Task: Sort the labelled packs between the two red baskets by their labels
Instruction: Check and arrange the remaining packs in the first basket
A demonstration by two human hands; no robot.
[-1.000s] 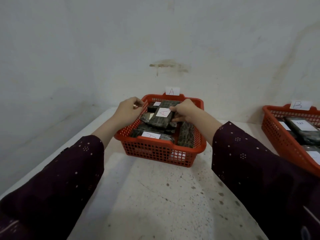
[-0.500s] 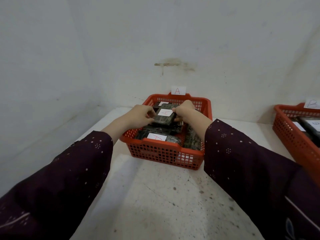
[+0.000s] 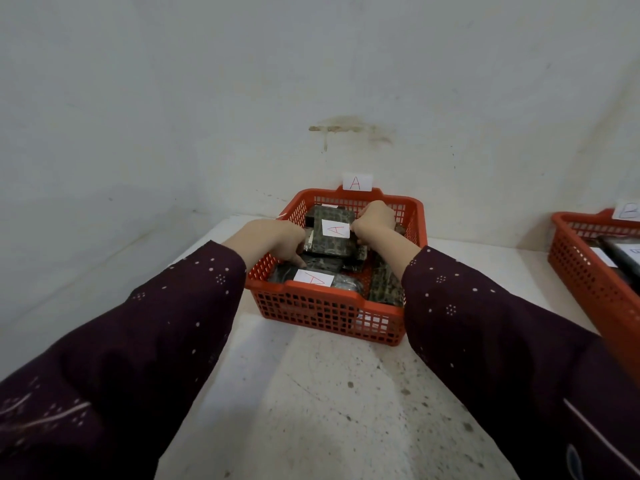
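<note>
Both my hands are in the red basket tagged A [image 3: 332,306], on the white counter [image 3: 311,393] against the wall. My left hand [image 3: 277,239] grips the left edge of the top pack [image 3: 329,237], fingers curled down over its side. My right hand [image 3: 375,220] pinches the pack's right edge near the far corner, fingers closed on it. The pack is dark and mottled, with a white A label [image 3: 335,230] facing up. It sits on top of the pile, roughly level, inside basket A; can't tell whether it is lifted clear or resting on the packs below.

Under it: another dark pack [image 3: 313,278] with an A label at the near wall, and one standing on edge [image 3: 384,282] along the right side.

A white A card [image 3: 356,182] stands on the far rim. Second red basket [image 3: 588,271] is well apart at right, tagged B [image 3: 628,211], with packs in it, mostly cut off by the frame.
</note>
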